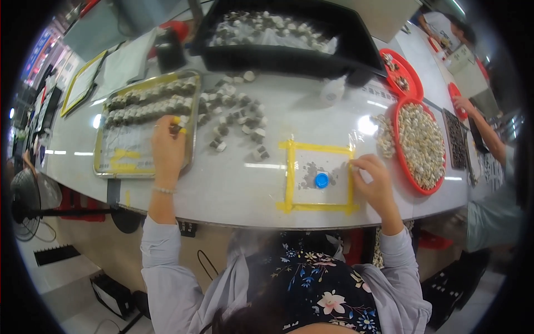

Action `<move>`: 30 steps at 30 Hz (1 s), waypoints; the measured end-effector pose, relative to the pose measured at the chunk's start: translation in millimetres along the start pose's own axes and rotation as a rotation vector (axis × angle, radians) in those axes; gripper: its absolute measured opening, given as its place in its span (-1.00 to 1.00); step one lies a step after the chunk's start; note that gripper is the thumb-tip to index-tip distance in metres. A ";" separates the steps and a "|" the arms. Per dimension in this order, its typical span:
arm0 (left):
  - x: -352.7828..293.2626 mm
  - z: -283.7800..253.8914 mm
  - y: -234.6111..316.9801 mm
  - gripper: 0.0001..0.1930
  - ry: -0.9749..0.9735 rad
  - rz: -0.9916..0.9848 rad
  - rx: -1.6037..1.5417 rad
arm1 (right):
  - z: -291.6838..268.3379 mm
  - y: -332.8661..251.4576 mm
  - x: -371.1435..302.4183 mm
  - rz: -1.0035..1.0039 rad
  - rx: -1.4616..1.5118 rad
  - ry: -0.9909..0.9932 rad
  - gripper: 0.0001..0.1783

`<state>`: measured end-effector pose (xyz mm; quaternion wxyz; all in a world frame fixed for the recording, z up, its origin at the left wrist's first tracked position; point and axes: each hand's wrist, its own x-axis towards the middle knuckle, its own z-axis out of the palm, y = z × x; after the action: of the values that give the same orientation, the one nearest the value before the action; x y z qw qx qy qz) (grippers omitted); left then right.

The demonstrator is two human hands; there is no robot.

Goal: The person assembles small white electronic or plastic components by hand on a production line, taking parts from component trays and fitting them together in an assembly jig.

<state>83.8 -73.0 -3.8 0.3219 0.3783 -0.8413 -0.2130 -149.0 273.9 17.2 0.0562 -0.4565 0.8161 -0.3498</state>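
My left hand [168, 146] is over the right side of a metal tray [192, 133], its fingers closed around a small dark-and-white piece that is mostly hidden; yellow covers show on the fingertips. Rows of similar dark-and-white pieces [147, 114] stand in the tray's far half. My right hand [374, 179] is at the right edge of a yellow tape square [290, 178], thumb and finger pinched together; whatever is between them is too small to name. Inside that square a blue round cap [321, 180] sits beside dark wet-looking spots.
Loose dark-and-white pieces [245, 119] lie right of the tray. A black bin [289, 62] of more stands behind. A white bottle [332, 92] is beyond the square. At right is a red basin [398, 150] full of small shell-like pieces; another person's arm [484, 128] reaches in.
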 end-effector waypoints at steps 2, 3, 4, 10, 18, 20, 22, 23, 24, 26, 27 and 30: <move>1.5 4.1 -2.8 -0.76 -0.036 0.000 0.028 | 2.3 -2.4 -10.8 0.075 0.043 -0.004 -0.75; 1.5 2.8 -3.5 -0.76 -0.031 0.010 0.089 | 2.9 -1.3 -15.1 0.015 0.007 0.008 -0.75; 2.0 1.1 -3.8 -0.76 -0.023 0.019 0.152 | 3.4 -0.4 -18.5 -0.047 -0.027 0.017 -0.76; -19.3 10.5 37.3 -0.67 0.107 0.333 0.197 | -5.0 11.0 -31.8 0.068 -0.015 -0.030 -0.75; -59.7 53.5 90.3 -0.67 -0.511 0.385 0.005 | -5.4 6.6 -10.4 -0.168 -0.092 -0.097 -0.75; -59.4 53.1 91.7 -0.70 -0.507 0.387 -0.024 | -4.8 12.8 -16.5 -0.235 -0.045 -0.095 -0.72; -59.6 49.8 91.9 -0.74 -0.501 0.384 -0.046 | -4.4 15.1 -23.4 -0.263 -0.096 -0.062 -0.71; -60.1 47.7 90.9 -0.79 -0.544 0.227 -0.233 | -3.3 15.3 -26.5 -0.300 -0.142 -0.032 -0.70; -61.3 46.5 89.9 -0.84 -0.582 0.066 -0.416 | -2.5 13.9 -28.7 -0.294 -0.142 -0.032 -0.70; -67.6 42.1 90.3 -0.87 -0.630 -0.179 -0.727 | -0.1 8.9 -31.1 -0.359 -0.198 -0.003 -0.73; -70.6 40.6 91.7 -0.90 -0.659 -0.429 -1.039 | 1.0 10.1 -33.8 -0.361 -0.192 -0.006 -0.73; -83.6 36.4 109.1 -0.91 -0.748 -0.706 -1.503 | 2.9 14.9 -39.3 -0.416 -0.157 0.079 -0.74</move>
<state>46.1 63.8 4.6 0.1057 0.2105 -0.3656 -0.9005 -135.7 308.3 -3.2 -0.0849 -0.6040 0.7307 -0.3068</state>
